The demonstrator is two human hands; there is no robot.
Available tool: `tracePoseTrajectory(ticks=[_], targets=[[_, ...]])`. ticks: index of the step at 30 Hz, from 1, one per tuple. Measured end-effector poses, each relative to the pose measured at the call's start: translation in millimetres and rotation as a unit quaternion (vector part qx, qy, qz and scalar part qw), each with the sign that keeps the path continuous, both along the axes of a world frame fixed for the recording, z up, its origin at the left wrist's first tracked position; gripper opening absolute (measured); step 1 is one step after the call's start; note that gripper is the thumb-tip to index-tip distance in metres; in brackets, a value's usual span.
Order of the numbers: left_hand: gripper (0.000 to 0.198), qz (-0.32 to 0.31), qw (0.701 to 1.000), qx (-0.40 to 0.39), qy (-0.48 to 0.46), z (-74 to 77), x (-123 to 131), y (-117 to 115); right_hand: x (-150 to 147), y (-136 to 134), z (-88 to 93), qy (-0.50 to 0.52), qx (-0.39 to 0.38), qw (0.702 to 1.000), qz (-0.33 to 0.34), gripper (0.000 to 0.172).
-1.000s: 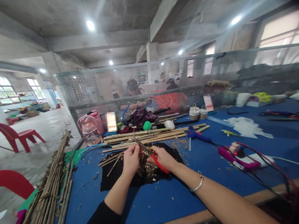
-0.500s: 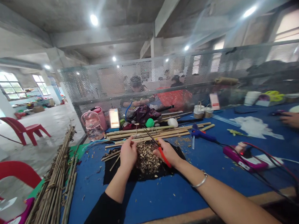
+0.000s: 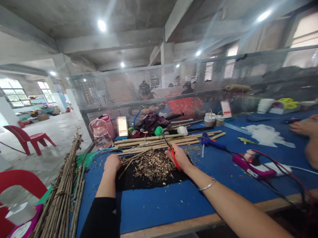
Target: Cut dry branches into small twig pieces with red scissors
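Observation:
My left hand (image 3: 112, 165) is closed at the left edge of a black cloth (image 3: 152, 183), its fingers round the near ends of thin sticks (image 3: 134, 156) that reach over the cloth. The exact grip is partly hidden by the back of the hand. In my right hand (image 3: 180, 157) are scissors (image 3: 173, 157) with red handles, their blades pointing up and away to the left. A heap of small chopped wood pieces (image 3: 153, 166) covers the middle of the cloth, between my two hands.
Longer poles (image 3: 160, 143) lie behind the cloth. A bundle of twigs (image 3: 56, 200) rests at the left. To the right are a blue glue gun (image 3: 213, 141), a power strip (image 3: 255, 167) with cables, and a white plastic bag (image 3: 266, 135). Another person's hands (image 3: 310, 127) are at the far right.
My left hand has moved left, from beside the chip heap to the sticks at the cloth's left edge. The right hand still holds the scissors in nearly the same place.

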State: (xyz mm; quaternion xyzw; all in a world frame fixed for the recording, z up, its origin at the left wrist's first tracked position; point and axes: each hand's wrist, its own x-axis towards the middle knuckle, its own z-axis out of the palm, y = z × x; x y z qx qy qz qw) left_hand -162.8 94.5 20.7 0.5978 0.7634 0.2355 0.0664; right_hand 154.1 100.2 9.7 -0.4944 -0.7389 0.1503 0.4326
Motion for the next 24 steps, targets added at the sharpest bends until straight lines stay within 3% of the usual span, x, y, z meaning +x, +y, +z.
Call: tracePoseTrajectory(ticks=[3, 5, 9, 11, 15, 20, 24], targets=[[0.008, 0.008, 0.999, -0.022, -0.024, 5.7, -4.1, 0.2, 0.4, 0.5, -1.1, -0.001, -0.006, 1.0, 0.004, 0.03], [0.016, -0.011, 0.996, -0.001, -0.091, 9.7, -3.1, -0.6, 0.3, 0.8, -1.7, -0.002, -0.009, 1.0, 0.012, 0.031], [0.035, -0.114, 0.958, 0.001, -0.265, 14.3, 14.7, -2.8, -0.3, 1.0, -2.4, -0.006, -0.011, 1.0, 0.019, 0.031], [0.033, -0.132, 0.959, 0.027, -0.25, 16.6, 28.7, -4.2, -0.7, 1.0, -2.5, -0.008, -0.01, 1.0, 0.017, 0.032], [0.024, -0.08, 0.972, 0.162, -0.15, 22.8, 52.0, -7.7, -1.7, 1.2, -3.2, -0.02, -0.015, 1.0, 0.0, 0.034], [0.027, -0.057, 0.945, 0.303, -0.112, 26.3, 65.2, -12.5, -2.5, -0.3, -3.9, -0.017, -0.019, 0.999, -0.023, 0.034], [0.028, -0.075, 0.929, 0.344, -0.116, 25.8, 72.1, -15.7, -5.8, -1.4, 3.4, 0.017, -0.011, 0.999, -0.036, 0.035]])
